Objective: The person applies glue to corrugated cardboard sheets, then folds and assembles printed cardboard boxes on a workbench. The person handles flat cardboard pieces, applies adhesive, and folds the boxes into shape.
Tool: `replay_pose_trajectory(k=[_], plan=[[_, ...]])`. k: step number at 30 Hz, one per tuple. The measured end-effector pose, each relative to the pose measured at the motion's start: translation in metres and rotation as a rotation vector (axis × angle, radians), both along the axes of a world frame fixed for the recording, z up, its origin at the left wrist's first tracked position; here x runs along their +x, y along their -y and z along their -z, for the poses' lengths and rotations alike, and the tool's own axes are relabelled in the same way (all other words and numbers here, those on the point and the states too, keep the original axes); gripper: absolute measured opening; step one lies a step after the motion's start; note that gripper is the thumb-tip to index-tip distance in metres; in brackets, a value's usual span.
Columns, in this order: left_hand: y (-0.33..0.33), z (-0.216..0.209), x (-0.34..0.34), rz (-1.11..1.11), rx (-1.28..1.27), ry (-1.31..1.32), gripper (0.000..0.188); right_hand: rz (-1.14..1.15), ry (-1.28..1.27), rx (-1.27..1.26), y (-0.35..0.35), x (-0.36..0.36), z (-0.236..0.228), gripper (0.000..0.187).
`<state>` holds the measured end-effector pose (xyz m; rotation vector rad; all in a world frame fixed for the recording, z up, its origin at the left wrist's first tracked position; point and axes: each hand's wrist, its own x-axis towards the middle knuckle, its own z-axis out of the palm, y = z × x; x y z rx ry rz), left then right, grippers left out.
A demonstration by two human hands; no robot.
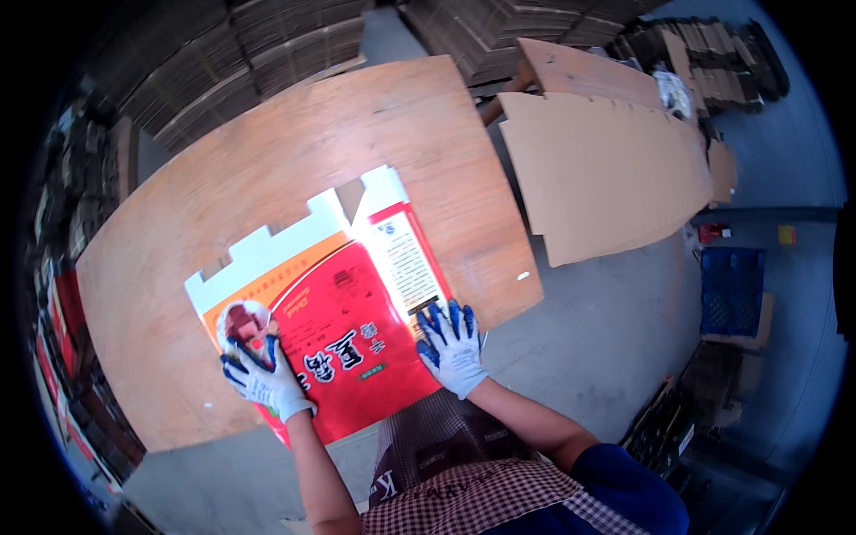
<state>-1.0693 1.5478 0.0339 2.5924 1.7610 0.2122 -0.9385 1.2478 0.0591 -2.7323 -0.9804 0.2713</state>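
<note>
A flat printed carton (343, 294), red with orange and white areas, lies at a slant on the wooden table (294, 147). Its white notched flaps point toward the far side, and its near edge reaches past the table's front edge to my apron. My left hand (267, 379), in a white glove with blue fingertips, rests flat on the carton's left part, fingers apart, beside a round food picture. On the right side panel, near its text block, my right hand (453, 348) lies with fingers spread, in a matching glove. Neither hand grips anything visible.
A large brown cardboard sheet (615, 174) lies to the right of the table, close to another wooden surface (588, 71). Tall stacks of flat cardboard (232, 62) stand behind the table. A blue pallet (732, 290) is at the far right, and more stacked cartons line the left.
</note>
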Motion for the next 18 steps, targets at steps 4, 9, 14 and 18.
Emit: replay_pose_trajectory(k=[4, 9, 14, 18], plan=[[0.004, -0.006, 0.01, 0.086, 0.013, -0.024, 0.074, 0.04, 0.074, -0.021, 0.001, 0.001, -0.002, 0.059], [0.035, -0.017, 0.032, 0.547, -0.044, -0.025, 0.056, -0.001, 0.022, -0.002, 0.005, 0.009, -0.015, 0.057], [0.036, -0.025, 0.035, 0.62, -0.11, -0.009, 0.053, 0.316, 0.24, -0.037, 0.057, 0.087, -0.021, 0.067], [0.032, -0.02, 0.033, 0.633, -0.09, -0.008, 0.056, 0.471, 0.073, -0.533, 0.084, 0.155, -0.022, 0.081]])
